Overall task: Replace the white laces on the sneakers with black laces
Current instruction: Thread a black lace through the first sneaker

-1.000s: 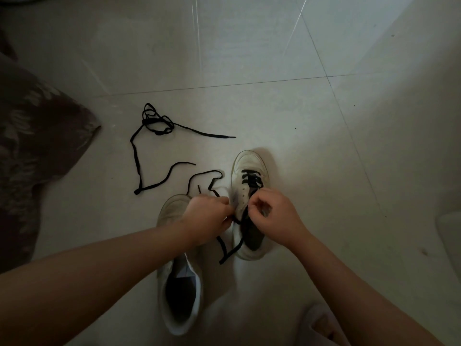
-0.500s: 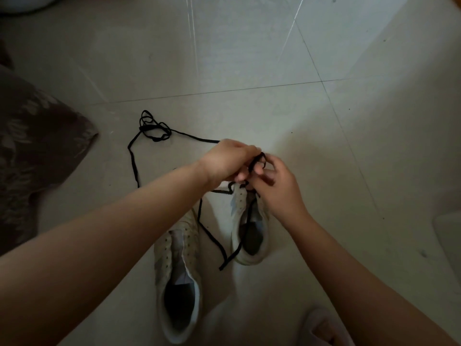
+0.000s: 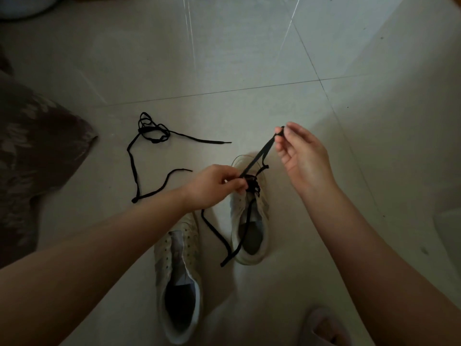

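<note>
Two white sneakers stand side by side on the tiled floor. The right sneaker (image 3: 252, 221) has a black lace (image 3: 259, 156) threaded through its front eyelets. My right hand (image 3: 303, 156) pinches one end of that lace and holds it taut, up and to the right of the toe. At the eyelets, my left hand (image 3: 214, 187) pinches the same lace. Its other end trails down to the floor between the shoes. The left sneaker (image 3: 178, 280) has no lace and its tongue is open. A second black lace (image 3: 149, 151) lies loose on the floor.
A dark patterned cushion or cloth (image 3: 32, 156) lies at the left edge. A pale slipper with toes in it (image 3: 321, 328) shows at the bottom right. A pale object (image 3: 449, 233) sits at the right edge. The floor (image 3: 224, 58) is light tile.
My right hand has drawn the lace end up and out to the right, pulling it taut. My left hand dropped back to the eyelets. The right sneaker's toe is in view again.
</note>
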The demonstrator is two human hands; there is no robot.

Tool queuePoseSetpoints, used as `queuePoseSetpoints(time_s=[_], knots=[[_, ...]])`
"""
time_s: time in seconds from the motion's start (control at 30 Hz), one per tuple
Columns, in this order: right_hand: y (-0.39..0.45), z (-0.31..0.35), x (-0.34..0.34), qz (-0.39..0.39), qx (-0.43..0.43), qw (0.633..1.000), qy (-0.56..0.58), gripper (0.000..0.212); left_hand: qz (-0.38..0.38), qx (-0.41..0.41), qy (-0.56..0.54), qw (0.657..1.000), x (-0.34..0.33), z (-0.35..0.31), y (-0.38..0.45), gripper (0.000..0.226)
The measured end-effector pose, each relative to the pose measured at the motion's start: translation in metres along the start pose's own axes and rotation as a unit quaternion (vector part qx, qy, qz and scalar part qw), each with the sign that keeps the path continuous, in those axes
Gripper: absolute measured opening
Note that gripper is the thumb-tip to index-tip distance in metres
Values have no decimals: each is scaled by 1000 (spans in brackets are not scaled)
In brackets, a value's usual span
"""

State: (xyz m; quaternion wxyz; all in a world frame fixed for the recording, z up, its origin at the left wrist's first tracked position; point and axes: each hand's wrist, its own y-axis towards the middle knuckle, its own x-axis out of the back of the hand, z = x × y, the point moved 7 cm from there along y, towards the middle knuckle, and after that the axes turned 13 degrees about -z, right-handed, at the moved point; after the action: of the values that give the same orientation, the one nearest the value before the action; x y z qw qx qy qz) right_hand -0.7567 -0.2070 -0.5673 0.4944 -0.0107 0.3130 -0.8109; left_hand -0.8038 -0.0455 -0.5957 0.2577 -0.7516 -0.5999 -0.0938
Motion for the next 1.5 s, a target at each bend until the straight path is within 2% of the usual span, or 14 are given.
queuePoseSetpoints(time_s=[0.13,0.23,0.3,0.37,0.47,0.57,0.67,0.83,0.9,1.0,1.13,1.2,1.37,1.5], knots=[[4,-26,16,-74,-1,984,-164,31,-49,103,-167,979,13,8,5,23],[-20,-45,6,61,62,913,-400,27,-66,171,-328,927,17,-2,14,23],[-38,-56,-9,190,88,873,-440,15,-55,187,-393,899,14,-11,18,24],[-41,-57,-15,222,122,860,-444,5,-46,195,-418,886,10,-14,20,25],[-35,-48,-19,203,117,884,-405,14,-63,181,-305,933,15,-8,19,27],[-26,-32,-19,160,89,936,-300,17,-56,77,-104,990,17,-7,9,30],[-18,-28,-16,121,50,963,-237,15,-7,-11,-47,999,2,-8,-2,21],[-21,-34,-14,124,46,955,-265,19,-70,23,27,997,-1,10,-2,12],[-16,-34,-8,124,84,917,-369,31,-116,96,-25,988,1,21,-4,15],[-9,-44,3,153,143,811,-547,22,-182,187,-129,957,8,38,-10,11],[-14,-66,11,198,243,652,-690,7,-178,266,-249,914,0,46,-15,12],[-16,-73,14,192,264,608,-724,14,-174,288,-271,902,-5,49,-15,15],[-23,-74,18,137,331,623,-696,17,-176,305,-275,895,-16,61,-12,18],[-20,-78,22,132,290,669,-672,15,-189,284,-342,876,-20,58,-8,21]])
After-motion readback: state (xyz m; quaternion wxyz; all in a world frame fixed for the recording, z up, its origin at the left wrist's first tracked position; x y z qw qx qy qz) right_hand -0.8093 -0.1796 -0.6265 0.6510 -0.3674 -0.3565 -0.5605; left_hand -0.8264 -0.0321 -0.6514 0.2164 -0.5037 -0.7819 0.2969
